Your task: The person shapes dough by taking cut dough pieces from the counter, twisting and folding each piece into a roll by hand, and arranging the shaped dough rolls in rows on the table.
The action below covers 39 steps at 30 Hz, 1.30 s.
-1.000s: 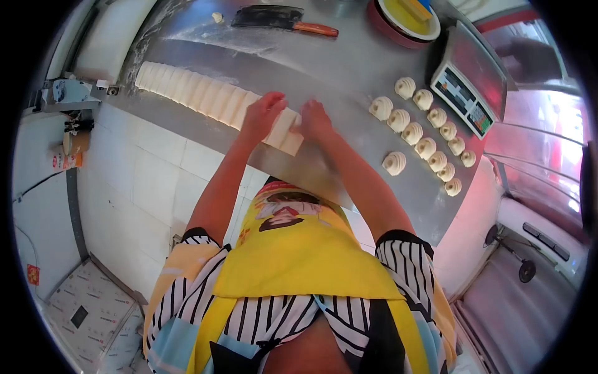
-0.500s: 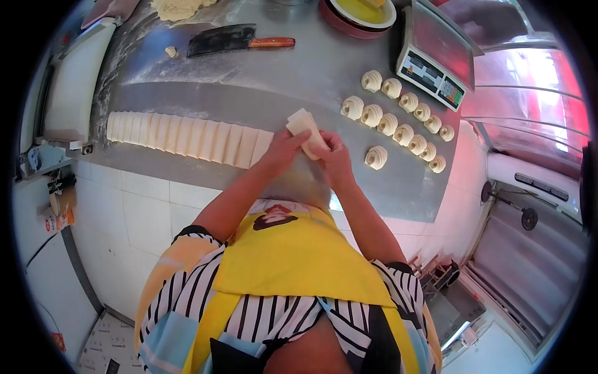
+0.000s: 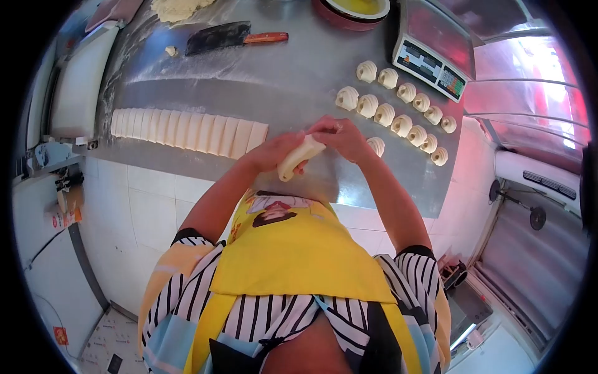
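Observation:
A pale strip of dough [image 3: 300, 158] is stretched at a slant between my two hands, above the metal table. My left hand [image 3: 277, 149] wraps round its lower part, with a fingertip showing beneath it. The upper end is pinched in the fingers of my right hand [image 3: 339, 135]. Left of my left hand lies a long row of sliced dough [image 3: 187, 131], the slices side by side. Beyond my right hand stand rows of coiled dough rolls [image 3: 384, 114]. One single roll [image 3: 375, 146] sits nearer, partly hidden by my right hand.
A cleaver [image 3: 218, 37] with a red-brown handle lies toward the far side of the metal table [image 3: 293, 68]. A small dough scrap [image 3: 171, 50] is beside it. At the far right are a bowl [image 3: 355, 15] with yellow liquid and a digital scale [image 3: 430, 65].
The dough between my hands has gone from a short folded stack to a longer, slanting strip. My right hand has moved up and away, while my left hand shifted slightly left.

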Tool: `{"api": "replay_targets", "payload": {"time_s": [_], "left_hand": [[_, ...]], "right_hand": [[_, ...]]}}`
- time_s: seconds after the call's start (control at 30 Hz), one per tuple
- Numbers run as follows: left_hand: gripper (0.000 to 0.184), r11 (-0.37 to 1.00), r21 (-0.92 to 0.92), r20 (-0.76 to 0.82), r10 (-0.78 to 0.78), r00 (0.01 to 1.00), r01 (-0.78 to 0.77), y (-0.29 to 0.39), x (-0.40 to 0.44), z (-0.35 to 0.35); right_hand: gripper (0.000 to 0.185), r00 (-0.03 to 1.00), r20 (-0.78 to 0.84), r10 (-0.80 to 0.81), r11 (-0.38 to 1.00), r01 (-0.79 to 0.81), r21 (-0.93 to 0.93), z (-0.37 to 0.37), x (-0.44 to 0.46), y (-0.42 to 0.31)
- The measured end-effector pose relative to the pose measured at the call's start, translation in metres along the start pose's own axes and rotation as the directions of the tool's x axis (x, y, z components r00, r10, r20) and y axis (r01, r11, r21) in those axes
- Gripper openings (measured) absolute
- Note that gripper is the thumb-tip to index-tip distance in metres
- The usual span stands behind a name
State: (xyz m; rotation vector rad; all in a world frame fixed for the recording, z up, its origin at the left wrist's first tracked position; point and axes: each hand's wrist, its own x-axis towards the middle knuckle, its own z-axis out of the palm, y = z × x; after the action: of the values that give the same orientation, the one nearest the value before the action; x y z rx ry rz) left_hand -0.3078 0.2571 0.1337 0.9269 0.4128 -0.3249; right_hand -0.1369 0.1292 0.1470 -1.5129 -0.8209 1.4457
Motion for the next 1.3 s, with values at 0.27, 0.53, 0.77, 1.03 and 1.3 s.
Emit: {"api": "replay_targets", "payload": {"time_s": [0.27, 0.53, 0.77, 1.03, 1.3], "left_hand": [[0.044, 0.987, -0.153, 0.026, 0.045, 0.999, -0.041, -0.010, -0.012, -0.016], [0.031, 0.855, 0.177, 0.407, 0.388, 0.827, -0.488, -0.011, -0.087, -0.042], [0.033, 0.682, -0.507, -0.392, 0.362, 0.846, -0.527, -0.021, -0.047, -0.042], [0.030, 0.822, -0.050, -0.671, 0.394, 0.629, -0.568, -0.012, -0.005, -0.051], [0.023, 0.945, -0.304, -0.336, 0.015, 0.942, -0.124, -0.007, 0.014, -0.045]], "right_hand": [[0.026, 0.944, 0.104, -0.312, 0.737, 0.309, -0.601, 0.033, -0.002, -0.017], [0.023, 0.933, -0.210, 0.292, 0.940, -0.321, -0.117, -0.006, 0.069, 0.004], [0.073, 0.995, 0.035, -0.097, 0.847, 0.064, 0.528, 0.000, 0.139, -0.058], [0.053, 0.980, -0.128, 0.155, 0.912, -0.092, 0.401, 0.069, 0.060, 0.009], [0.042, 0.719, -0.079, -0.691, 0.342, 0.228, -0.912, 0.043, 0.010, 0.007]]}}
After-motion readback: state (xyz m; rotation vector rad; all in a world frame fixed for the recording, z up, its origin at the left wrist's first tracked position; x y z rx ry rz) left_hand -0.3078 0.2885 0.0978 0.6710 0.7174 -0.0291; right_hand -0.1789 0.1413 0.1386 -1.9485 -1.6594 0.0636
